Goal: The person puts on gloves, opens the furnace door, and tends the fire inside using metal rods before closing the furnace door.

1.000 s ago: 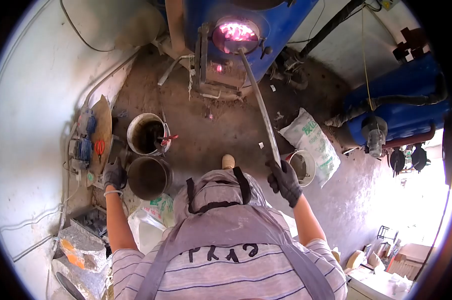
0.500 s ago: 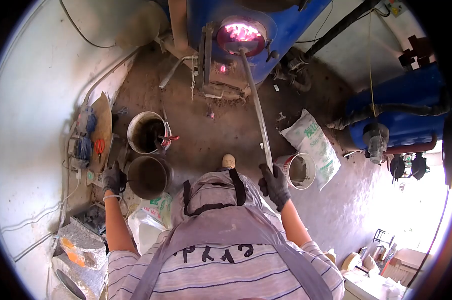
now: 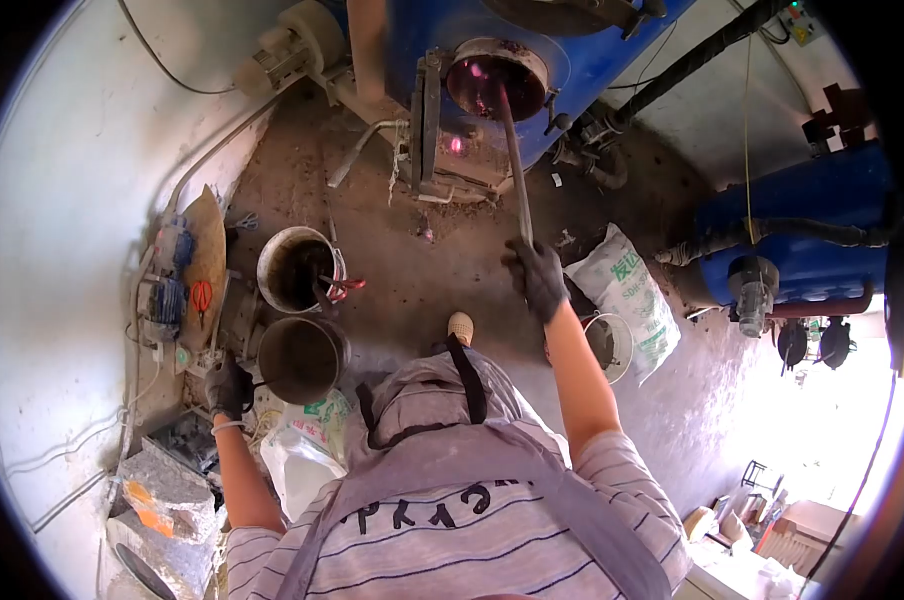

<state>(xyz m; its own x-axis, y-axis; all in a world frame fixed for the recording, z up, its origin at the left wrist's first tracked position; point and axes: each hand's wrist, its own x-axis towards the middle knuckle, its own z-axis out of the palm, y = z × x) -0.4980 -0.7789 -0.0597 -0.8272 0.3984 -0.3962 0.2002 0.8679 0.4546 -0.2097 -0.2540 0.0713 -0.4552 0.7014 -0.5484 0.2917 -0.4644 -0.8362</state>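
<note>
In a dark glove, my right hand is closed round the lower end of a long metal rod. The rod's far end goes into the round mouth of a blue furnace, where its tip is hidden. Pink glowing spots show inside. My left hand, also gloved, is at the left beside a dark round pot, its fingers curled. What it grips, if anything, is hidden. A white bucket with dark contents and red-handled tongs stands beyond the pot.
A printed white sack and a white bucket lie to the right. Blue motors and orange scissors sit by the left wall. A hinged furnace door stands out left of the mouth. A blue tank is far right.
My right hand has moved forward, pushing the rod deeper into the furnace mouth. The bright glow there has dimmed to a few spots. My left hand stays near the pot.
</note>
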